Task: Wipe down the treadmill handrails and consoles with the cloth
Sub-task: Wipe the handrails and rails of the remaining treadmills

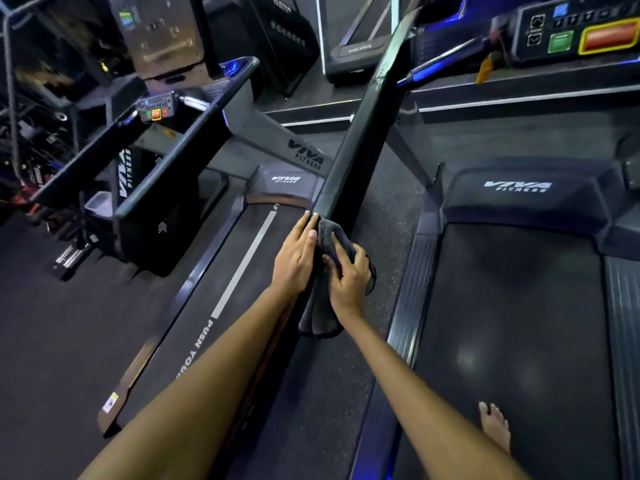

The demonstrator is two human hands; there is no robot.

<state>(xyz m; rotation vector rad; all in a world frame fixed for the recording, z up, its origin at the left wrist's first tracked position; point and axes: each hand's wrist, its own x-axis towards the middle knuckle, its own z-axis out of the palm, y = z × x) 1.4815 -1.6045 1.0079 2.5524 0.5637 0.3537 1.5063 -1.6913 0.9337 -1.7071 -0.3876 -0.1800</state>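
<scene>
Head view: two treadmills lie side by side, the left belt [221, 306] at 9 o'clock of the hands, the right belt [519, 341] at 3 o'clock. Two consoles show: one [156, 109] at 10 o'clock, one [581, 32] at 1 o'clock. The handrail [360, 140] runs between them toward 12. Its near end wears the grey cloth [332, 251]. The left hand [298, 258] lies with straight, closed fingers beside it; the right hand [349, 282] seemingly curls onto the cloth. One bare foot [495, 427] stands at 5 o'clock.

No sleeves here, both forearms are bare right up to the frame edge. No watch, rings or gloves on the left hand [294, 259] or right hand [349, 278]. Bare foot [495, 426] too, no shoe.
</scene>
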